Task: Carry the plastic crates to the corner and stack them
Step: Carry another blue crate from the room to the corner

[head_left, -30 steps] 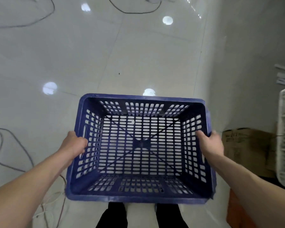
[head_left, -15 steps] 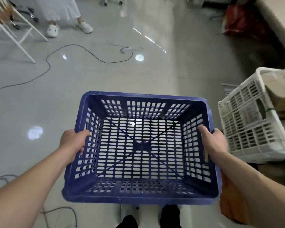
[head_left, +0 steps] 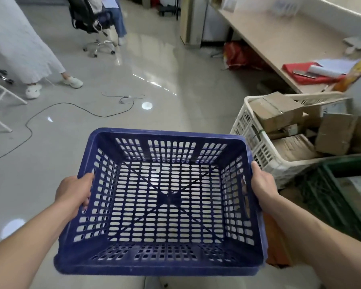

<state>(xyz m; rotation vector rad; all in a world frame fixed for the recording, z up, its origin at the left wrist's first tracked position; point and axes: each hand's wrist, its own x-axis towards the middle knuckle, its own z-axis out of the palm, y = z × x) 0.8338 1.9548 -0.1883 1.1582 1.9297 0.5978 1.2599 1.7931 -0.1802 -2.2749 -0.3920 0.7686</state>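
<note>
While both arms reach forward, the blue crate (head_left: 154, 265) hangs between them above the glossy tiled floor (head_left: 175, 80), open side up, and the tiles show through its slotted bottom. The left hand (head_left: 74, 192) clasps the crate's left wall, its fingers curled through the handle slot so that the tips show on the inner side. The right hand (head_left: 263, 187) holds the right wall with the thumb lying along the top rim. Its fingers are hidden behind the plastic and probably hook into the handle slot on that side.

Just beyond the crate's far right corner stands a white crate (head_left: 256, 147) on the floor, filled with cardboard boxes (head_left: 279, 113) that lie at odd angles. Nearer, to the right of the right forearm, sits a dark green crate (head_left: 321, 197), cut off by the frame edge. Behind both runs a long pale desk (head_left: 279, 38) that carries a red cloth (head_left: 304, 76) and loose papers, and a red bag (head_left: 238, 57) lies under it.

On the left half of the floor a black cable (head_left: 29, 122) snakes across the tiles. Farther off stands a person in a long white skirt (head_left: 19, 42) and white shoes (head_left: 32, 90), and beyond them a black office chair (head_left: 92, 17) on a chrome base.
</note>
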